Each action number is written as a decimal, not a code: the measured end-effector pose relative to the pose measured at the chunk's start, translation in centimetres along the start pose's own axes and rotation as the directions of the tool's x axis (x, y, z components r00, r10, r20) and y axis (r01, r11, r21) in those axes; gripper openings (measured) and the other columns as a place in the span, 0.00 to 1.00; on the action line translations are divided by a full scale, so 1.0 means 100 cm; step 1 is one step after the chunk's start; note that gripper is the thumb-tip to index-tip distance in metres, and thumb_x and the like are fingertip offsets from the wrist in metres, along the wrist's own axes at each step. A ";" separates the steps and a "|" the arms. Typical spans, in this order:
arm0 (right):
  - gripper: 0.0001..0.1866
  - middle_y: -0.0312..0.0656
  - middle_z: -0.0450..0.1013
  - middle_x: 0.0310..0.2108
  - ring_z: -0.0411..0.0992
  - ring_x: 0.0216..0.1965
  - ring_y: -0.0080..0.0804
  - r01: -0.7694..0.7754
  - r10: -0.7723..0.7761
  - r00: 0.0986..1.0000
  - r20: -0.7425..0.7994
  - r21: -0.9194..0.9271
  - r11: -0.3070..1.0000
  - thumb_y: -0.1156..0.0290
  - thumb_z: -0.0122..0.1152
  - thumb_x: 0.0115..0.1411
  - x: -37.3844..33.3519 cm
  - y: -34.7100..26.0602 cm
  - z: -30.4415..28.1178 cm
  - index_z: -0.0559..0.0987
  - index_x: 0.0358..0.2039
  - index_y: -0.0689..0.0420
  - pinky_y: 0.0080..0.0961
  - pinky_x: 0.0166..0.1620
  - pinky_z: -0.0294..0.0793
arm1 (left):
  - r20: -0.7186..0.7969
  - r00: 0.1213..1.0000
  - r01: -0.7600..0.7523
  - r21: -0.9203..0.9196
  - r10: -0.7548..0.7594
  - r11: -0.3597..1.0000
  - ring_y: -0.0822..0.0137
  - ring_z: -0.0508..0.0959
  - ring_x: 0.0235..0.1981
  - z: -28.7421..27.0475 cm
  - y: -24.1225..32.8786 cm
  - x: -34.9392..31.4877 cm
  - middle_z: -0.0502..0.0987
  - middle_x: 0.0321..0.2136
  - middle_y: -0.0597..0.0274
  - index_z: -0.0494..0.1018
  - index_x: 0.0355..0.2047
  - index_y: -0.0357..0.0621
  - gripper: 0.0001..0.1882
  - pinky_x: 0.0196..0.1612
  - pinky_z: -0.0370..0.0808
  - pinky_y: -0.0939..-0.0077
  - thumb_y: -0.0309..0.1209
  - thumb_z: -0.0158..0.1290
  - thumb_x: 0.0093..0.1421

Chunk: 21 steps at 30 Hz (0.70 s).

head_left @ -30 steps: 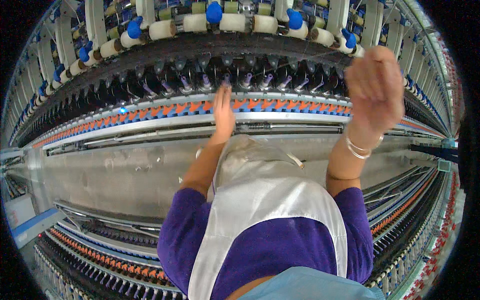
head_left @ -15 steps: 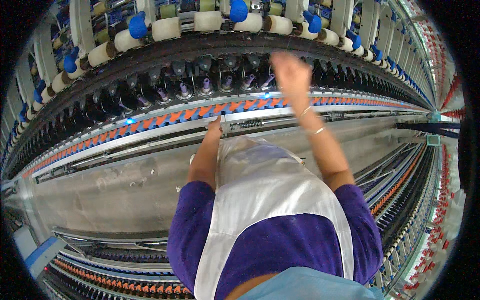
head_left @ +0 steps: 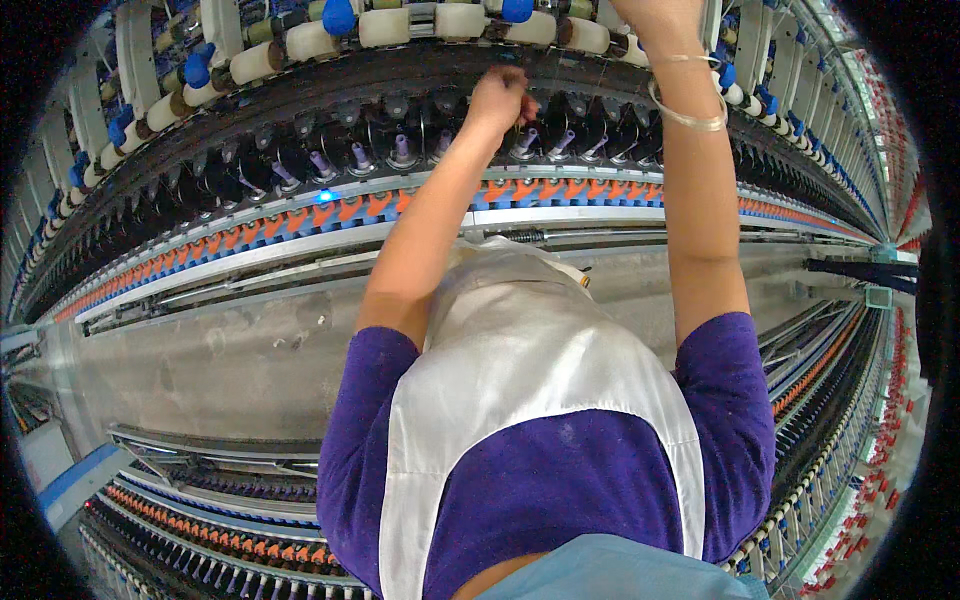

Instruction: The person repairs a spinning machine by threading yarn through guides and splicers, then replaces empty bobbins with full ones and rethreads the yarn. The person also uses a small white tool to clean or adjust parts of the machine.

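Observation:
My left hand [head_left: 503, 102] is over the row of spindles, just above a purple bobbin [head_left: 524, 142]. Its fingers are curled together, and whatever they may pinch is too small to make out. Reaching farther forward, my right hand [head_left: 660, 22] is at the top edge of the picture, beside the pale rollers [head_left: 586, 37]; its fingers are cut off from view. Bangles [head_left: 690, 120] circle the right wrist. More purple bobbins [head_left: 402, 150] stand upright on the spindles, left and right of my left hand.
An orange and blue toothed belt [head_left: 400, 203] runs along the machine in front of me, with a metal rail below it. Blue knobs [head_left: 340, 17] sit among the rollers. Behind me, across the grey floor [head_left: 220, 370], stands another spinning frame [head_left: 230, 540].
My left hand has risen from the rail to the spindles. The right hand has gone forward and up from the spindles to the rollers. The view has shifted slightly to the right.

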State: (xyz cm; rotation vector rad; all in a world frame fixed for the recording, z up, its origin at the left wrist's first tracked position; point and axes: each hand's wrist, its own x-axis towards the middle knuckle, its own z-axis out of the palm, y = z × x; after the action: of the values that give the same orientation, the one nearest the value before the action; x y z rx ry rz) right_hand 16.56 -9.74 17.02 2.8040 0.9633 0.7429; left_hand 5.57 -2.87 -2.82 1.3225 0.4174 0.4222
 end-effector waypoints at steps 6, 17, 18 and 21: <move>0.05 0.51 0.72 0.21 0.69 0.28 0.49 0.310 -0.338 0.893 0.299 0.138 0.941 0.75 0.56 0.49 0.007 -0.057 0.038 0.77 0.19 0.61 0.39 0.33 0.70 | -0.025 0.998 -0.055 -0.316 0.049 0.947 0.70 0.73 0.19 -0.019 -0.016 -0.022 0.76 0.22 0.57 0.68 0.42 0.37 0.14 0.22 0.68 0.74 0.35 0.43 0.65; 0.12 0.48 0.74 0.33 0.72 0.33 0.37 0.554 -0.124 0.824 -0.552 0.832 -0.027 0.67 0.49 0.61 -0.120 -0.058 -0.027 0.73 0.32 0.65 0.31 0.40 0.71 | -0.136 0.784 0.460 -0.527 -0.605 0.715 0.65 0.77 0.38 -0.158 -0.362 -0.075 0.75 0.40 0.51 0.70 0.42 0.38 0.12 0.43 0.75 0.68 0.32 0.49 0.61; 0.14 0.50 0.73 0.36 0.71 0.36 0.40 0.471 -0.243 0.795 -0.556 0.818 -0.330 0.67 0.49 0.61 -0.138 -0.064 -0.037 0.73 0.35 0.67 0.33 0.42 0.70 | -0.136 0.817 0.424 -0.516 -0.560 0.744 0.65 0.76 0.39 -0.160 -0.377 -0.071 0.74 0.41 0.51 0.70 0.42 0.39 0.12 0.44 0.75 0.68 0.31 0.49 0.61; 0.21 0.56 0.71 0.44 0.68 0.45 0.49 0.147 -0.346 0.597 -0.723 0.523 -0.839 0.64 0.47 0.62 -0.177 -0.087 -0.067 0.71 0.46 0.70 0.37 0.48 0.68 | -0.135 0.870 0.287 -0.644 -0.474 0.710 0.63 0.76 0.42 -0.153 -0.381 -0.070 0.74 0.43 0.54 0.68 0.46 0.43 0.13 0.46 0.74 0.68 0.28 0.49 0.60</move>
State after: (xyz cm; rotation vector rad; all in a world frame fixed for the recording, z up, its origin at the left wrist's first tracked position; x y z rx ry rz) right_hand -3.47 -13.88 13.49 -0.3750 -1.5939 0.6220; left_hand -6.16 -1.18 -42.72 0.5093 0.7237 0.3530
